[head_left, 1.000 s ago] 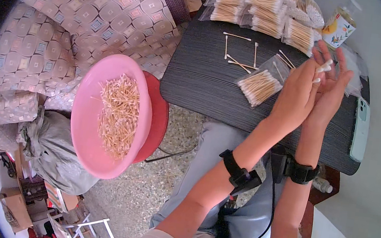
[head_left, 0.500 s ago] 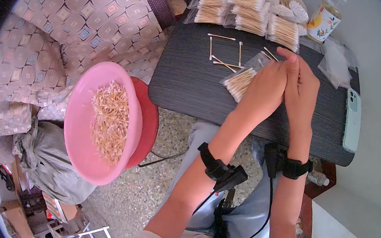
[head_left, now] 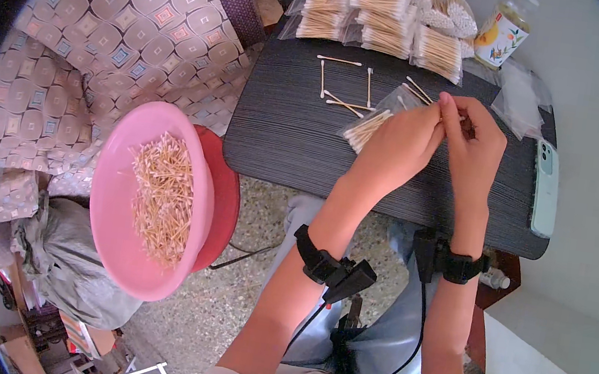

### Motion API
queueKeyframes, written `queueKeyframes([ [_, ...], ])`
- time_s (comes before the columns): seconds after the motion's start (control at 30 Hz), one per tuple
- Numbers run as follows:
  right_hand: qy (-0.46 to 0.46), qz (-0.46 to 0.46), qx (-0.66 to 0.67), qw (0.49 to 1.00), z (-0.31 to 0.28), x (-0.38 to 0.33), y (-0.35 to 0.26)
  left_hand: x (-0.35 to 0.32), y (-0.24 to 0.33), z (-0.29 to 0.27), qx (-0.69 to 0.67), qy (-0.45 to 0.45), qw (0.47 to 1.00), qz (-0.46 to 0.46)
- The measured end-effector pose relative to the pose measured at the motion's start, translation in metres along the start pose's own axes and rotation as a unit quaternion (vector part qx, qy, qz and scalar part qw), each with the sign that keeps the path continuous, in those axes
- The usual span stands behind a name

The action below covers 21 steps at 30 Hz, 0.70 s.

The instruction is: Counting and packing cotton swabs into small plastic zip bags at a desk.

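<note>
My two hands meet over the dark tabletop (head_left: 278, 120), right of its middle. My left hand (head_left: 405, 142) is closed on a small clear bag of cotton swabs (head_left: 367, 129); the swabs stick out to view at its left, and the hand covers the rest. My right hand (head_left: 478, 139) is closed, thumb and fingers pinched against the left fingertips; what they hold is hidden. A few cotton swabs (head_left: 420, 89) lie just beyond the fingers. To the left, several single cotton swabs (head_left: 370, 87) lie in a rough square outline.
Filled swab bags (head_left: 384, 32) are stacked at the back, beside a bottle (head_left: 503, 32). Empty clear bags (head_left: 519, 99) and a phone (head_left: 544, 189) lie at the right. A pink basin (head_left: 106, 192) of loose swabs sits on a red stool (head_left: 225, 207) at the left.
My right hand's fingers have curled in, where the index finger stretched over the left hand before. The whole view has shifted slightly.
</note>
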State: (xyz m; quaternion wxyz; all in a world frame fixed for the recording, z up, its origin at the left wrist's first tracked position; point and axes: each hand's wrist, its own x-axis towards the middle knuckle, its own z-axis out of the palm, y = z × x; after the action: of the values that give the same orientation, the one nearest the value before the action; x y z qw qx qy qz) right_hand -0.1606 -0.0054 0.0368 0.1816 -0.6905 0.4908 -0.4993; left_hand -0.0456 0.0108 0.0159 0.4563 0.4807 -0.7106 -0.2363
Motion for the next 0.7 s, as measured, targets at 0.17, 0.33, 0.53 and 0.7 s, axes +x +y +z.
queueKeyframes([
  [0.17, 0.030, 0.064, 0.073, 0.995, 0.001, 0.001, 0.009, -0.001, -0.003, 0.006, -0.069, 0.047, 0.996, 0.024],
  [0.33, 0.044, 0.070, 0.082, 0.993, -0.002, 0.003, 0.024, 0.000, -0.009, 0.002, -0.131, 0.102, 0.986, 0.000],
  [0.53, -0.008, 0.083, 0.081, 0.993, 0.012, -0.002, 0.023, -0.001, -0.007, 0.008, -0.125, 0.062, 0.988, -0.071],
  [0.7, -0.034, 0.059, 0.035, 0.997, 0.011, -0.002, 0.014, 0.000, -0.008, 0.006, -0.104, 0.096, 0.987, -0.076],
])
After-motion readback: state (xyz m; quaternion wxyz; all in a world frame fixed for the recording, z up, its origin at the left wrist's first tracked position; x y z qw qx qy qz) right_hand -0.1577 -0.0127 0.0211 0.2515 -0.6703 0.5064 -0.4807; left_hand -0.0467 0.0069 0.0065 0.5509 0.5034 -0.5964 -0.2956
